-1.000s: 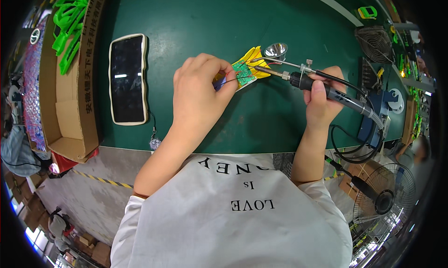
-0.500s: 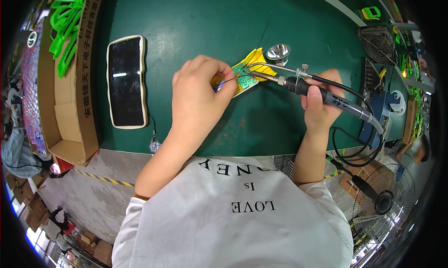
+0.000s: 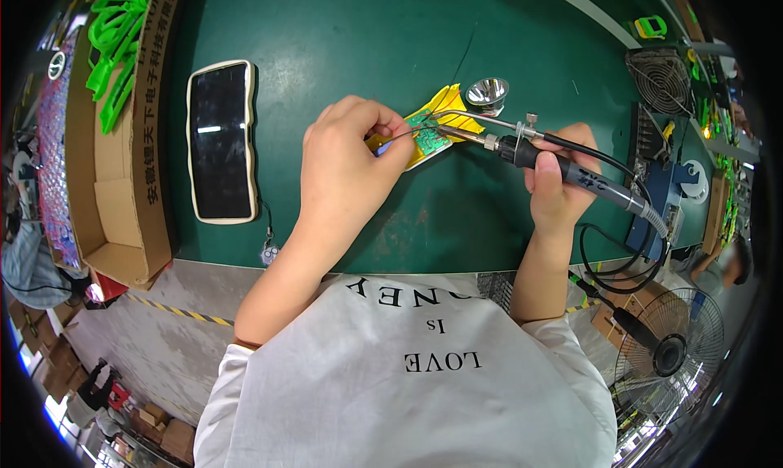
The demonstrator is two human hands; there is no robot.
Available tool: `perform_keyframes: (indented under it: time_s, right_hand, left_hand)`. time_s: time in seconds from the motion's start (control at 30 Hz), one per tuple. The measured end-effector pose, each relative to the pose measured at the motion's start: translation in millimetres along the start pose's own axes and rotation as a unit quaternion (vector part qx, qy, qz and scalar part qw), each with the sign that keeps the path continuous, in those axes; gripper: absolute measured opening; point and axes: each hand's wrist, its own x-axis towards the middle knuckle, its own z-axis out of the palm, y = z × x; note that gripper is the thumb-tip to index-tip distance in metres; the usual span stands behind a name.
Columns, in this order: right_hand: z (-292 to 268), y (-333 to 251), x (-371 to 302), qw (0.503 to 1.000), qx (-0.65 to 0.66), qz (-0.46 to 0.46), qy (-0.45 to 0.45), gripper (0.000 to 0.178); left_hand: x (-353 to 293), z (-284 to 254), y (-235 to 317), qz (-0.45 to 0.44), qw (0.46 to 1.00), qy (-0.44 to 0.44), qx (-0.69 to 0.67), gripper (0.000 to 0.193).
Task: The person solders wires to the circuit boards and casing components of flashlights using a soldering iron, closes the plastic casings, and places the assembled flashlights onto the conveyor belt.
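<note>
My right hand (image 3: 563, 174) is closed around a soldering iron (image 3: 530, 152) with a thin metal feed tube clamped along it. The iron's tip touches, or nearly touches, a small green circuit board (image 3: 432, 140) lying in a yellow housing (image 3: 448, 99). At the board's left side, my left hand (image 3: 356, 146) pinches a thin dark wire (image 3: 405, 133) between thumb and forefinger, its end reaching to the board near the tip. The fingers partly hide the housing's left part. Just beyond the board sits a shiny reflector cup (image 3: 487, 95).
To the left, a phone in a pale case (image 3: 221, 142) lies on the green table (image 3: 342, 44). Beside it stands a cardboard box (image 3: 122, 215) with green plastic parts (image 3: 114, 44). On the right are a square fan (image 3: 659, 78), a blue device (image 3: 652, 203) and the iron's black cable (image 3: 583, 244).
Almost nothing differs. Both hands, the iron and the board keep nearly the same places; the view has shifted very slightly.
</note>
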Motion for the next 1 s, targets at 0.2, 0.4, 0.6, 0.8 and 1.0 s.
perform_keyframes:
  time_s: [0.2, 0.4, 0.6, 0.8, 1.0]
  right_hand:
    - [1, -2, 0, 1.0, 0.009, -0.007, 0.0, 0.01]
    - [1, -1, 0, 1.0, -0.004, -0.01, -0.007, 0.011]
    - [3, -5, 3, 1.0, -0.002, -0.005, -0.002, 0.011]
    - [17, -29, 9, 0.998, -0.018, 0.057, 0.016, 0.009]
    - [24, -38, 7, 0.996, -0.085, 0.008, 0.013, 0.008]
  left_hand:
    - [1, 1, 1, -0.006, 1.0, -0.001, 0.002, 0.005]
    - [2, 0, 0, 0.0, 1.0, 0.0, 0.0, 0.005]
    - [1, 0, -1, -0.002, 1.0, -0.008, 0.002, 0.005]
    - [1, 0, -1, 0.002, 1.0, -0.008, -0.002, 0.005]
    - [1, 1, 0, -0.001, 1.0, -0.012, -0.002, 0.005]
